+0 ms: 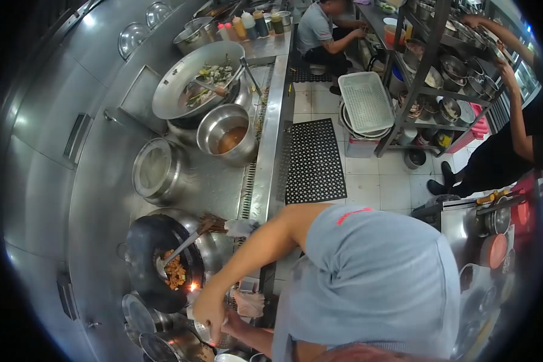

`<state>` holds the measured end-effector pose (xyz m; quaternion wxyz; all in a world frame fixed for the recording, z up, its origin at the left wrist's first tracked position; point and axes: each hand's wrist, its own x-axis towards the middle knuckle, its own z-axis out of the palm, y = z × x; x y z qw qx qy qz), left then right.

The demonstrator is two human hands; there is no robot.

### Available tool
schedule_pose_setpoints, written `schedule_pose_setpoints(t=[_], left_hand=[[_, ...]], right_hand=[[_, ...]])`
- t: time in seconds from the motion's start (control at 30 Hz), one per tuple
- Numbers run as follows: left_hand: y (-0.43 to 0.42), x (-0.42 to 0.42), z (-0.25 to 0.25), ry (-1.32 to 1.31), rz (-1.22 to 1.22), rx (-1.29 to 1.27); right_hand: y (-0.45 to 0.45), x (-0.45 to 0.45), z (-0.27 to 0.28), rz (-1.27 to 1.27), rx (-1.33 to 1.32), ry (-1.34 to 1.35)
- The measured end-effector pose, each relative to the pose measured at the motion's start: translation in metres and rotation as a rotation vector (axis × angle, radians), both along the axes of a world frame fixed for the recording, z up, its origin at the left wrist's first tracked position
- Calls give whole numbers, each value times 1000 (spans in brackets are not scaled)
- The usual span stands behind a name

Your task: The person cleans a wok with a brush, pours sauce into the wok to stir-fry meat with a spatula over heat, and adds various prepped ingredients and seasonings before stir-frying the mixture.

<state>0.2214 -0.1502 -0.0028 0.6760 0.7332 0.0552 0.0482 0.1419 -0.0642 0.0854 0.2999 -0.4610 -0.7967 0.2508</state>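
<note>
My right arm stretches over the stove front, and my right hand (209,311) is closed, fingers pointing down; what they grip is hidden. Just below it is my left hand (236,326), its fingers mostly covered by the right one. Close under both hands lies a perforated metal strainer (224,339). A pale cloth (249,303) hangs beside my right wrist. Ahead of the hands, a black wok (140,241) holds browned diced food (175,273), with a ladle (187,244) resting in it. A small flame (193,286) shows at the wok's near edge.
A large wok (166,90) with greens and a steel pot (206,136) of brown liquid stand farther along the range. Lidded pots (154,169) line the back. One person crouches at the far end; another reaches into a shelf rack (425,66). A black mat (315,160) covers floor tiles.
</note>
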Motion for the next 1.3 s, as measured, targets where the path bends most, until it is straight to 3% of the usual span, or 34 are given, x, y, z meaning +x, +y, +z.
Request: schedule_pose_setpoints(t=[0.03, 0.1, 0.13, 0.17, 0.23, 0.27, 0.3, 0.33, 0.37, 0.4, 0.43, 0.47, 0.53, 0.6, 0.63, 0.67, 0.77, 0.83, 0.87, 0.93, 0.97, 1.0, 1.07, 1.17, 1.23, 1.3], left_hand=[[-4, 5, 3, -16, -1, 35], [2, -5, 5, -27, 82, 101], [8, -27, 4, -18, 176, 133], [18, -53, 4, -4, 302, 169], [39, -105, 9, 37, 594, 253], [41, -132, 14, 63, 740, 289], [40, -152, 20, 96, 869, 318], [41, -164, 31, 214, 914, 48], [43, -166, 41, 281, 910, -226], [39, -173, 39, 270, 963, -241], [33, -180, 37, 140, 1023, -497], [30, -185, 34, -3, 1058, -746], [34, -201, 14, -47, 1083, -880], [34, -214, 12, -106, 1105, -1004], [33, -224, 14, -180, 1027, -1044], [34, -230, 15, -254, 946, -1083], [54, -237, 19, -306, 1054, -1077], [86, -223, 30, -179, 1216, -1275], [117, -218, -10, -373, 1011, -1245], [173, -197, -27, -288, 877, -1019], [190, -176, -6, -147, 1048, -1098], [204, -162, -1, -178, 1077, -1061], [237, -138, -18, -10, 1155, -1043], [220, -135, -22, 19, 1227, -1038], [188, -147, 9, -34, 1214, -1042], [170, -157, 34, 7, 1128, -1068]], right_hand=[[-26, 16, -2, -128, -111, 106], [-68, 49, 17, 44, -107, 118], [-59, 44, -21, 211, 52, 106], [-68, 44, -23, 253, 55, 35], [-88, 61, -6, 194, -155, -55], [-101, 74, 43, 124, -73, -176], [-91, 82, 50, -23, 1, -506], [-75, 95, 72, -49, 96, -570], [-49, 115, 72, -188, 248, -421], [-29, 133, 79, -324, 230, -256], [-5, 157, 60, -414, 229, -288], [13, 174, 31, -572, 327, -522], [46, 210, -41, -496, -347, -606], [25, 201, -63, -530, -732, 0], [18, 201, -133, -510, -155, -152], [-9, 180, -143, -585, -328, 21], [-83, 141, -102, -581, -916, 453], [-109, 133, -85, -631, -862, 394], [-119, 130, -75, -696, -798, 345], [-124, 131, -49, -647, -730, 233], [-122, 134, -29, -586, -662, 120], [-122, 128, -1, -577, -769, 158], [-121, 117, 33, -566, -754, 189], [-120, 116, 45, -510, -754, 214], [-104, 116, 69, -446, -719, -80], [-78, 122, 64, -387, -669, -124]])
